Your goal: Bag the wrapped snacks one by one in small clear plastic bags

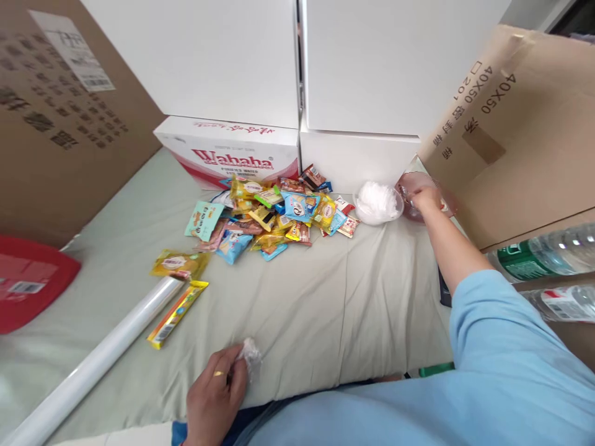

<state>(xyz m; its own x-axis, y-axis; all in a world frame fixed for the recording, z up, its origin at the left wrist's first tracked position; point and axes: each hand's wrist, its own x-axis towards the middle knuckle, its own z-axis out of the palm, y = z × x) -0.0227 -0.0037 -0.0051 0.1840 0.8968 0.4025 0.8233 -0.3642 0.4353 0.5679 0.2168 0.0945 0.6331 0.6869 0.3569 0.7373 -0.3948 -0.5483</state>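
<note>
Near the front edge of the bed-like surface, my left hand (218, 387) is closed in a pinch on a small crumpled clear plastic wrap (251, 354) with something white in it. A gold ring is on one finger. At the far right, my right hand (426, 199) reaches into a pinkish see-through container (411, 181); its fingers are curled down, and what they grip is hidden. Just left of that container stands a clear bowl (377, 203) heaped with white, fluffy-looking material. Further left lies a pile of small wrapped snacks (279, 217) in yellow, blue and brown packets.
A long roll of clear film (100, 353) lies at the left, beside a yellow stick packet (177, 314) and a yellow snack packet (174, 263). A Wahaha carton (232, 155) stands behind the pile. Cardboard boxes flank both sides, with plastic bottles (543, 254) at right.
</note>
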